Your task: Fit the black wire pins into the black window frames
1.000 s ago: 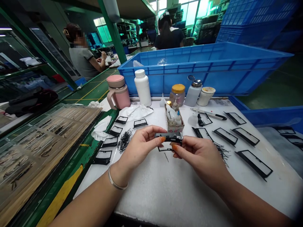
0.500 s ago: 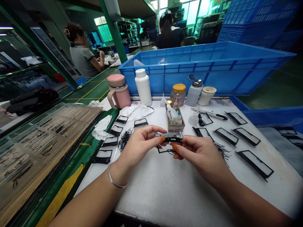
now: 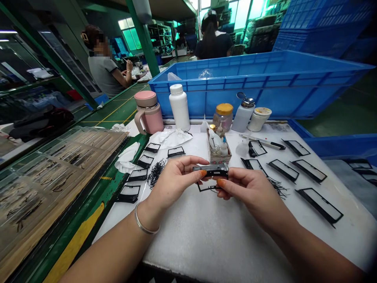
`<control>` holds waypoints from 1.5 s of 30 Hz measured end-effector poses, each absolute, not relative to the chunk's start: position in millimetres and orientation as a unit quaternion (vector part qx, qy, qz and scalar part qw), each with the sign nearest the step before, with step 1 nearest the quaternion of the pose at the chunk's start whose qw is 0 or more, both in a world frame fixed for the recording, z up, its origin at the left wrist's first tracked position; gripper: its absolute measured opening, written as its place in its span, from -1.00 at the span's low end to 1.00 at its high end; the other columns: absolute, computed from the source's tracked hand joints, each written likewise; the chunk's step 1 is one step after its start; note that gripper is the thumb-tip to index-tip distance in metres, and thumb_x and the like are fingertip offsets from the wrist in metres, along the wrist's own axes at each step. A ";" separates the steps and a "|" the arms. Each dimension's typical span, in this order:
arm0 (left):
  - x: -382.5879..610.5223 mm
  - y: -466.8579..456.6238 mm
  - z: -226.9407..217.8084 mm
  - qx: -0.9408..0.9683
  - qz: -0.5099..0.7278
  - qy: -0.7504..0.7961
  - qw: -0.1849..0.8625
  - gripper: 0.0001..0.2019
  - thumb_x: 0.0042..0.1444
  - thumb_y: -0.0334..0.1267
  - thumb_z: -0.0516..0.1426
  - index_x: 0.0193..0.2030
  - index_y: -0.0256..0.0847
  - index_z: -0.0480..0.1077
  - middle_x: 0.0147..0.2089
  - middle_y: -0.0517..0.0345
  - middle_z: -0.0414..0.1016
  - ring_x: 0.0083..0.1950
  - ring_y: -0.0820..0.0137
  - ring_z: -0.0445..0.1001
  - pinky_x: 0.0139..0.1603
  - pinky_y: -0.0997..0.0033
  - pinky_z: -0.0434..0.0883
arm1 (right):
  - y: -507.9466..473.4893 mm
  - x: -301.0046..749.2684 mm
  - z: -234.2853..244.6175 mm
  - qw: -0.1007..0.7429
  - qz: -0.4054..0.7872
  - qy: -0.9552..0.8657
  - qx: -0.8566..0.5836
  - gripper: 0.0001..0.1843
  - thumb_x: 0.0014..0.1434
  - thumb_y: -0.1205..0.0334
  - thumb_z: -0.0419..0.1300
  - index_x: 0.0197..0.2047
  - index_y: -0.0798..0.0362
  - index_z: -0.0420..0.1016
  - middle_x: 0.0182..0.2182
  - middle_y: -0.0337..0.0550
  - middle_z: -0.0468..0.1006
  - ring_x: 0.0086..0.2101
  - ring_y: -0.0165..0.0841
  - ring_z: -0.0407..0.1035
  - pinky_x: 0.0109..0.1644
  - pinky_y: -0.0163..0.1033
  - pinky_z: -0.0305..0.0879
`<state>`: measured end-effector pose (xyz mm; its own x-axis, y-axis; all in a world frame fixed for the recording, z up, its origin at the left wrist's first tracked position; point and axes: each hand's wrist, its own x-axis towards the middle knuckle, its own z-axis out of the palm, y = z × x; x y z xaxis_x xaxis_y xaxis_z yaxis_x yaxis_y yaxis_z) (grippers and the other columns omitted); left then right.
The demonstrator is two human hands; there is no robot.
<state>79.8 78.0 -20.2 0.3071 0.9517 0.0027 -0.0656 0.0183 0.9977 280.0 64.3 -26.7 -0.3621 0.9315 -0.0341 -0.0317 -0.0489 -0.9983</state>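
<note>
Nearest us, our left hand (image 3: 176,177) and right hand (image 3: 250,192) are raised over the white foam (image 3: 206,243) on the bench. Each pinches one end of a black frame (image 3: 211,170) between thumb and fingers, holding it level just above the foam. A bangle (image 3: 144,222) circles our left wrist. Directly below the black frame, a thin open frame (image 3: 207,188) lies on the foam, partly under our fingers.

The work in hand appears to be at the held frame. With both hands on it, we judge that reaching for anything else calls for freeing one hand.

Rows of dark frames lie to both sides, with tangled black bristles (image 3: 156,173) at left and more bristles (image 3: 278,188) at right. Beyond stands a small box of bottles (image 3: 218,151), then a pink mug (image 3: 149,108), a white bottle (image 3: 179,106) and a pump bottle (image 3: 243,116), backed by a blue crate (image 3: 259,84). Farther off, a co-worker (image 3: 104,67) sits working at another bench.
</note>
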 end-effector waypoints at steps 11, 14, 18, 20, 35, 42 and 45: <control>81.2 63.2 -13.8 0.828 0.423 0.328 0.169 -0.80 0.22 -0.48 0.13 -0.10 -0.17 0.51 -0.10 0.17 0.58 0.04 0.33 0.51 0.21 0.26 0.39 | 71.6 284.7 -27.8 0.388 0.721 -0.425 -0.385 -0.67 0.23 0.07 0.31 -0.04 0.10 0.54 -0.20 0.00 0.56 -0.31 -0.28 0.52 -0.41 -0.42 0.36; 80.2 63.1 -9.7 0.835 0.420 0.318 0.160 -0.79 0.20 -0.44 0.16 -0.05 -0.15 0.48 0.01 0.13 0.54 0.15 0.26 0.43 0.28 0.13 0.31 | 71.4 285.5 -28.2 0.424 0.704 -0.431 -0.372 -0.67 0.19 0.20 0.36 0.00 0.09 0.49 -0.33 -0.11 0.55 -0.36 -0.34 0.48 -0.43 -0.43 0.35; 74.8 70.1 -8.5 0.775 0.465 0.389 0.176 -0.79 0.11 -0.32 0.27 -0.10 -0.18 0.47 -0.06 0.04 0.52 0.06 0.23 0.42 0.11 0.19 0.37 | 70.4 288.7 -24.8 0.529 0.593 -0.451 -0.406 -0.60 0.18 0.19 0.37 0.06 0.03 0.44 -0.37 -0.16 0.52 -0.40 -0.32 0.45 -0.48 -0.40 0.35; 74.0 75.2 -12.8 0.780 0.425 0.421 0.182 -0.96 0.14 -0.34 0.24 -0.25 -0.20 0.49 -0.22 0.10 0.52 -0.13 0.31 0.44 -0.09 0.30 0.38 | 69.6 289.9 -21.4 0.561 0.548 -0.454 -0.422 -0.59 0.17 0.18 0.36 0.07 -0.02 0.42 -0.38 -0.18 0.50 -0.41 -0.31 0.43 -0.50 -0.38 0.35; 94.3 78.5 -51.0 0.883 0.148 0.416 0.159 -0.87 0.13 -0.50 0.09 -0.33 -0.24 0.43 -0.24 0.10 0.45 -0.16 0.32 0.37 -0.20 0.40 0.29 | 70.8 287.3 -24.8 0.547 0.563 -0.471 -0.402 -0.62 0.18 0.16 0.35 0.04 -0.01 0.41 -0.40 -0.21 0.47 -0.38 -0.29 0.43 -0.46 -0.36 0.34; 80.3 84.9 -32.6 0.770 0.288 0.467 0.326 -0.83 0.19 -0.37 0.12 -0.09 -0.19 0.44 -0.35 0.21 0.40 -0.37 0.48 0.33 -0.32 0.51 0.31 | 71.9 287.3 -26.1 0.541 0.568 -0.469 -0.406 -0.62 0.18 0.16 0.35 0.04 0.04 0.42 -0.42 -0.19 0.48 -0.40 -0.31 0.42 -0.46 -0.37 0.33; 72.3 88.5 -24.5 0.704 0.355 0.451 0.418 -0.73 0.23 -0.32 0.08 0.05 -0.19 0.42 -0.36 0.20 0.32 -0.35 0.49 0.33 -0.33 0.54 0.39 | 71.1 287.1 -25.7 0.538 0.556 -0.481 -0.414 -0.64 0.19 0.18 0.35 0.03 0.05 0.43 -0.42 -0.18 0.49 -0.42 -0.34 0.40 -0.49 -0.40 0.32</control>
